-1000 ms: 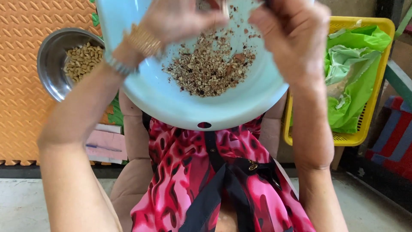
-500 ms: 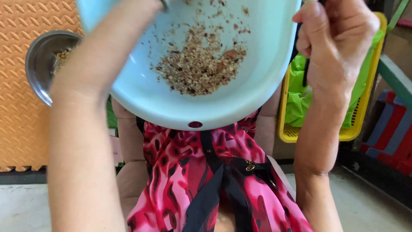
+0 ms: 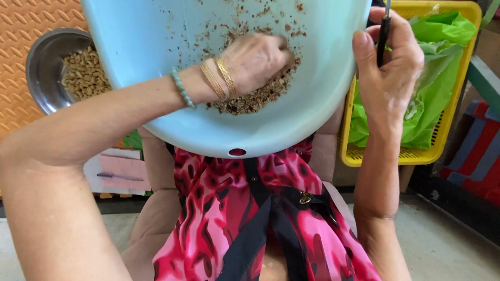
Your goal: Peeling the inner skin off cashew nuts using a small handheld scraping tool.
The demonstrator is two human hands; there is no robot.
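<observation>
A large light blue plastic basin (image 3: 281, 130) rests over my lap, with a heap of brown husks and seed bits (image 3: 250, 101) near its lower middle. My left hand (image 3: 255, 60), with gold bangles and a bead bracelet on the wrist, lies inside the basin, its fingers curled into the heap. My right hand (image 3: 388, 73) is at the basin's right rim, closed around a thin dark tool (image 3: 384, 31) that points up. What lies under the left fingers is hidden.
A steel bowl (image 3: 39, 67) holding tan kernels sits at the left on an orange foam mat (image 3: 21, 31). A yellow plastic basket (image 3: 458, 78) with a green bag stands at the right. Papers with a pen (image 3: 117, 174) lie by my left knee.
My left hand came down from the basin's top edge into the heap of husks. The basin now fills more of the view. My right hand stays at the right rim.
</observation>
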